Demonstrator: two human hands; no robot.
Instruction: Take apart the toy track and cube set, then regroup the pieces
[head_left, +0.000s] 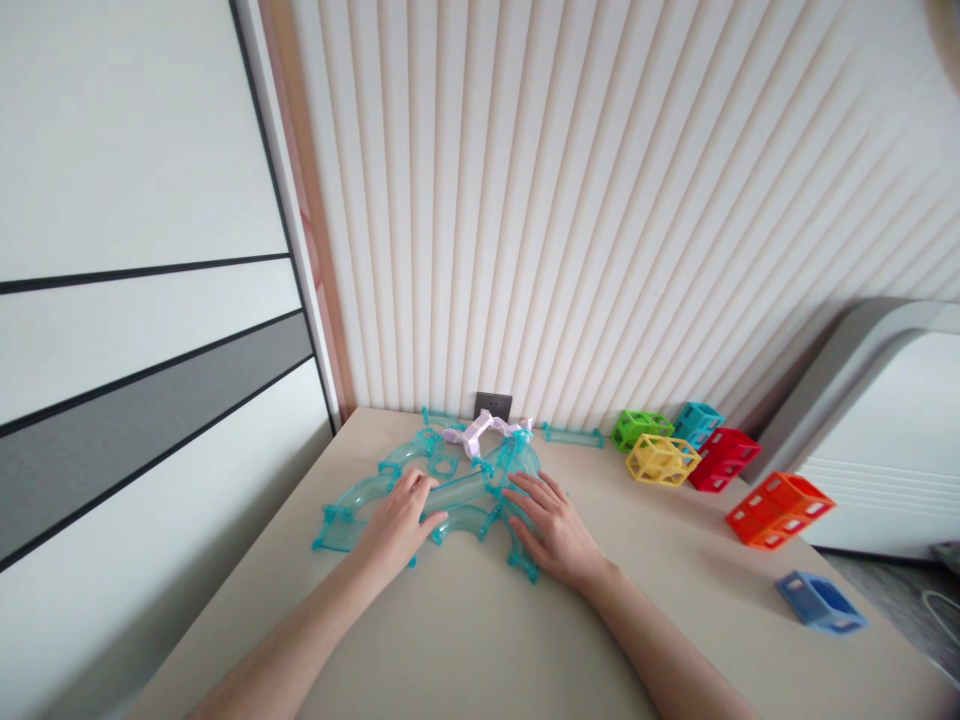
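A pile of clear teal track pieces lies on the table in front of me: curved troughs [360, 492], short connectors and a long straight trough [461, 490]. My left hand [397, 520] is closed at the near-left end of the straight trough, thumb on the near side and curled fingers on the far side. Over the right part of the pile, my right hand [555, 528] rests palm down with its fingers spread, touching or just above teal pieces; what lies beneath it is partly hidden. Pale lilac branching pieces [474, 434] sit at the back of the pile.
Magnetic-looking open-frame blocks stand on the right: green [637, 428], yellow [660, 460], teal [699, 424], red [724, 458], orange [780, 510] and blue [821, 603]. Behind the table [480, 640] are a ribbed wall and a dark socket [493, 405]; a white cabinet flanks the left.
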